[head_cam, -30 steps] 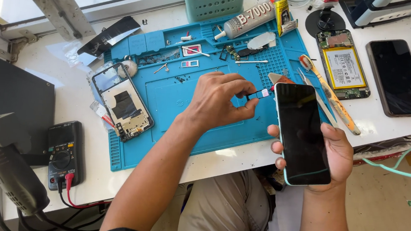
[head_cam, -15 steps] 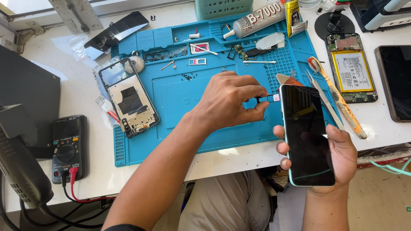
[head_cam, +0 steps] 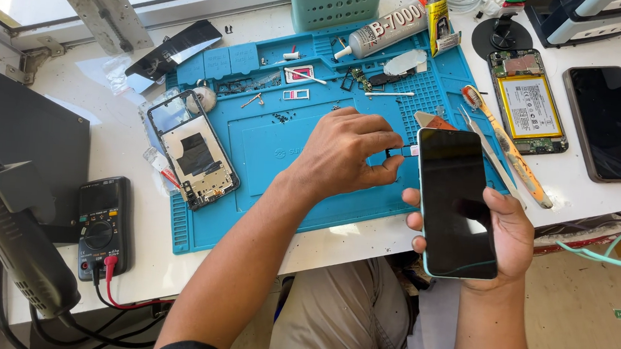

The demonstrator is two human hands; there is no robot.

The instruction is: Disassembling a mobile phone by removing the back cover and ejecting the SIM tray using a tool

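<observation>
Head view: right hand point(head_cam: 501, 237) grips a dark phone point(head_cam: 456, 201) at lower right of the frame, long axis running up-frame; left hand point(head_cam: 345, 159) pinches a small tray point(head_cam: 399, 151) touching the phone's upper left edge, above the blue mat point(head_cam: 268, 149)

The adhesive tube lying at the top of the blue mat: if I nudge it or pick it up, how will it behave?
The adhesive tube lies on its side and looks round, so a sideways nudge would probably roll it along the blue mat. Its body looks soft, so a firm squeeze may dent it. It seems light; its long nozzle could catch nearby small parts.
</observation>
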